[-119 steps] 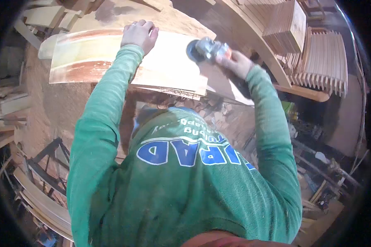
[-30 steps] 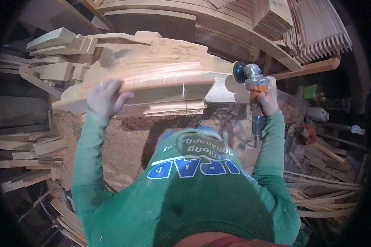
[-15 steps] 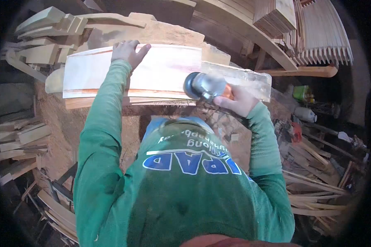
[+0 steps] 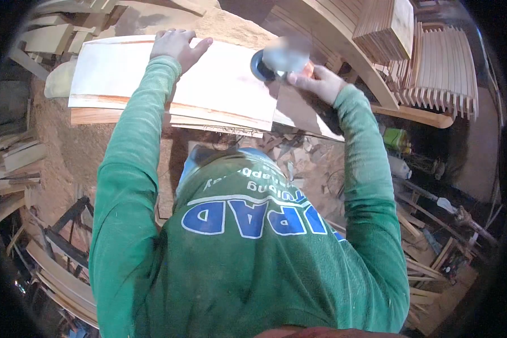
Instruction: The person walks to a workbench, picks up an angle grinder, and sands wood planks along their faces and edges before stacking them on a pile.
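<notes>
While wood blocks (image 4: 48,39) sit at 10 o'clock, the board (image 4: 219,79) runs from 10 to 12, pale face up, brownish streaks near its long edges, more boards (image 4: 214,125) stacked under it. Left hand (image 4: 176,46) at 11: mostly open, thumb spread, pressing the far edge, nothing gripped. Sander (image 4: 284,55), blurred, just past 12; its disc (image 4: 259,65) is at the board's right end, contact unclear. Right hand (image 4: 324,85) at 1, closed round the sander's body, thumb showing. Slats (image 4: 442,67) at 2.

Risks: disc snagging that end could kick the sander; light one-hand pressure could let the board slide on the stack; a tilted disc could gouge the face.
</notes>
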`<action>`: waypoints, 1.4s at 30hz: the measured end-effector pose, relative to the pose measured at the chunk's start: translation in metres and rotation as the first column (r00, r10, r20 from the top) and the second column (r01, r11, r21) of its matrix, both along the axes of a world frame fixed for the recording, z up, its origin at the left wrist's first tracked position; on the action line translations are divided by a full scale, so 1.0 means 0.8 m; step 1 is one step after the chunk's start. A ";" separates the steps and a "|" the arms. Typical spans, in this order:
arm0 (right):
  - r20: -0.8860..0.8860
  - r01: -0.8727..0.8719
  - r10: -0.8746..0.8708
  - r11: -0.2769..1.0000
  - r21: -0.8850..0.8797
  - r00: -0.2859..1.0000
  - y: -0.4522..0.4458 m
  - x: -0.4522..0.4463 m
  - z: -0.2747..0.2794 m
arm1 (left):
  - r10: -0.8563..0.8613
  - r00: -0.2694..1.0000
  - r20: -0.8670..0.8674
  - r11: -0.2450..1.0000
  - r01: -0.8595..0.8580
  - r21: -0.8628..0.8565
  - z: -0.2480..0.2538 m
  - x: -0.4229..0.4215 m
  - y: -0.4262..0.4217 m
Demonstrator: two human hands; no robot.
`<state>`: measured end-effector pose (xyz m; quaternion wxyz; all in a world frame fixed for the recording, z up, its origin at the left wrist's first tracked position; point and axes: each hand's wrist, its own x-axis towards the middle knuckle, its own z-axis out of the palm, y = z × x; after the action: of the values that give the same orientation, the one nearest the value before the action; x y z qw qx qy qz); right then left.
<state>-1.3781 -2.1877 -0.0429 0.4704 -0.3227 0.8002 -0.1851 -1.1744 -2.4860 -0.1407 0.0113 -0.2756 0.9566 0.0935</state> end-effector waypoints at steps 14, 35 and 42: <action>0.058 0.126 -0.122 0.989 -0.078 0.991 0.011 0.012 0.012 | 0.000 1.000 -0.008 0.999 -0.001 -0.047 -0.001 0.003 0.003; -0.232 -0.337 0.295 0.926 -0.171 0.927 0.029 0.104 0.049 | -0.007 1.000 0.004 0.998 0.007 -0.065 -0.004 -0.002 0.001; 0.006 -0.023 0.024 0.997 -0.075 1.000 0.022 0.016 -0.003 | -0.014 0.997 0.073 1.000 0.014 0.000 0.004 -0.003 0.001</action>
<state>-1.3651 -2.1698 -0.0450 0.4630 -0.3489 0.7871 -0.2105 -1.1772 -2.4855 -0.1374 0.0468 -0.2723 0.9575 0.0829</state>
